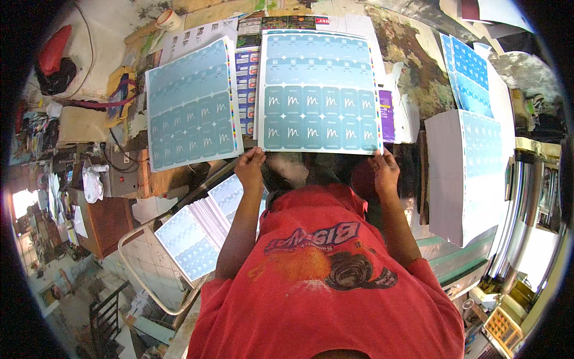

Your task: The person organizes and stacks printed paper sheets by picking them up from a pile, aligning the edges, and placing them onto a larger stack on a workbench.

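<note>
A large printed sheet (320, 90), pale blue with rows of teal label shapes, lies in front of me on the work surface. My left hand (250, 166) is closed at its near left corner, thumb and fingers pinching the edge. At the near right corner, my right hand (384, 172) pinches the same edge. Whether one sheet or more lies between the fingers I cannot tell. To the left, slightly turned, rests a matching printed sheet (191, 107), apart from both hands. Between the two shows a strip of colourful printed paper (247, 90).
A tall paper stack (445, 179) stands at the right, with bright blue printed sheets (472, 72) beyond it. Beside my right hand lies a purple printed piece (387, 116). More stacked sheets (188, 242) sit by a metal-framed chair (123, 248) at lower left. Metal rollers (515, 209) are far right.
</note>
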Motion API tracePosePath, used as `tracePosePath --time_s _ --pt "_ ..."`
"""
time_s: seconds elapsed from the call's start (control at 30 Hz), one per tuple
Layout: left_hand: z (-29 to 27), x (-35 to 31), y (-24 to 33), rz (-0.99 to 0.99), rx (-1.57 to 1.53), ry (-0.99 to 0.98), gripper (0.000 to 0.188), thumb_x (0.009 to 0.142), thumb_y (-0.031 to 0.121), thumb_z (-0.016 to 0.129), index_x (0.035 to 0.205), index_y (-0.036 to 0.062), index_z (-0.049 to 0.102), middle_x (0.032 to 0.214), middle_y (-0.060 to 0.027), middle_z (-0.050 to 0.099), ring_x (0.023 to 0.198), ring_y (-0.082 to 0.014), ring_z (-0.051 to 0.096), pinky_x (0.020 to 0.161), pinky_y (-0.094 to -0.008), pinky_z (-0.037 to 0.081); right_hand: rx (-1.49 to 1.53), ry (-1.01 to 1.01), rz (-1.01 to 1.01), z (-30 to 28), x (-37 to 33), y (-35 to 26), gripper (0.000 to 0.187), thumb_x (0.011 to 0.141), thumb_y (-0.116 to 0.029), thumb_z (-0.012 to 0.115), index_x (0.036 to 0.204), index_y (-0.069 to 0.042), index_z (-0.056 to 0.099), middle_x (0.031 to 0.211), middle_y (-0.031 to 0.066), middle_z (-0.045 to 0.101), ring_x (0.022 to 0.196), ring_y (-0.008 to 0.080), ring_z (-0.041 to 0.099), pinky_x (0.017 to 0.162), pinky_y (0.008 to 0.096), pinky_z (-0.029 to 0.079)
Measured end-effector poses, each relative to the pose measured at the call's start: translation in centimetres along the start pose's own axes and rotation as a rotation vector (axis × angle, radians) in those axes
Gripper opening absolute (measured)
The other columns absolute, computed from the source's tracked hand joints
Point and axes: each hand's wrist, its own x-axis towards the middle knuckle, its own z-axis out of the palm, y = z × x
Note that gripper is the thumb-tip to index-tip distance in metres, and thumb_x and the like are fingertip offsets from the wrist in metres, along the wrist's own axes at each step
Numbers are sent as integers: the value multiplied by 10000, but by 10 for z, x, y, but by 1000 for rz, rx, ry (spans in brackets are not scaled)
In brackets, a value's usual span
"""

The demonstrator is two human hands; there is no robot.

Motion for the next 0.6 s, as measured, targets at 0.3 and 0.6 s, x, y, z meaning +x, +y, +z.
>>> tracePosePath --time_s 0.3,0.6 --pt "67 -37 23 1313 1288 -411 401 846 341 701 1178 120 655 1098 -62 624 1063 -257 573 952 -452 413 -1382 -137 -841 46 -38 3 694 795 -463 776 1359 -140 532 1342 120 516 1284 353 423 1075 593 267" --pt "92 -11 68 1566 1222 -613 301 838 301 694 1097 151 674 1084 5 644 1002 -197 580 931 -449 396 -1483 -49 -1110 74 -18 5 516 875 -513 664 1310 -247 586 1379 38 512 1392 294 363 1154 690 48"
